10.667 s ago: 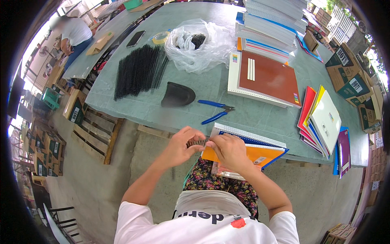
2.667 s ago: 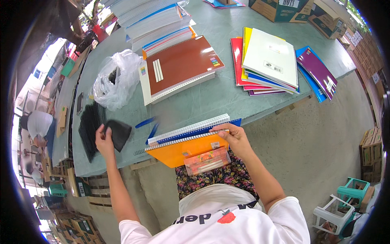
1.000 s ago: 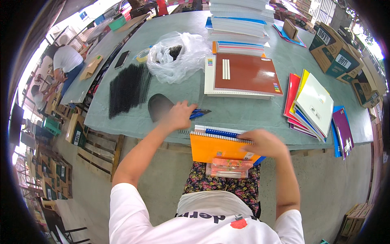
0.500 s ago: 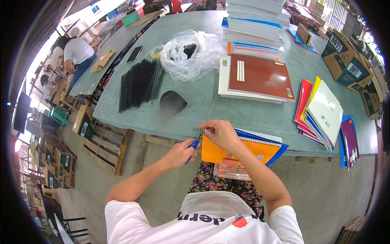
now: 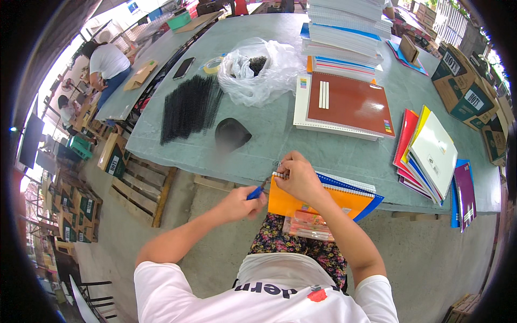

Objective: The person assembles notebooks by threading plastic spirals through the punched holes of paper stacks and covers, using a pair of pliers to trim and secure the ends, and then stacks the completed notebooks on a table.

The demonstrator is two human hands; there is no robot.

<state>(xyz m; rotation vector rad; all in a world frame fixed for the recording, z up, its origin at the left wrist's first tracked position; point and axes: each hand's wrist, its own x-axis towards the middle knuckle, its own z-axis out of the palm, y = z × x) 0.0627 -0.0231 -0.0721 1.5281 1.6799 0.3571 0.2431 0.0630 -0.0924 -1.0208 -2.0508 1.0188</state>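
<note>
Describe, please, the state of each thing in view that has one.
Left hand: grip closed on blue-handled cutters
Right hand: grip closed on orange notebook
Blue-handled cutters: jaw opening too small to tell
Orange notebook: tilted up, top edge coiled
White plastic bag: crumpled, mouth open
Phone: lying flat, dark
Black coils: piled together
Brown cover: lying flat

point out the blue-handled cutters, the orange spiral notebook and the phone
Blue-handled cutters [image 5: 254,193]: head view, on the handle.
Orange spiral notebook [image 5: 283,201]: head view, left part of its cover.
Phone [image 5: 184,68]: head view, middle of its dark face.
</note>
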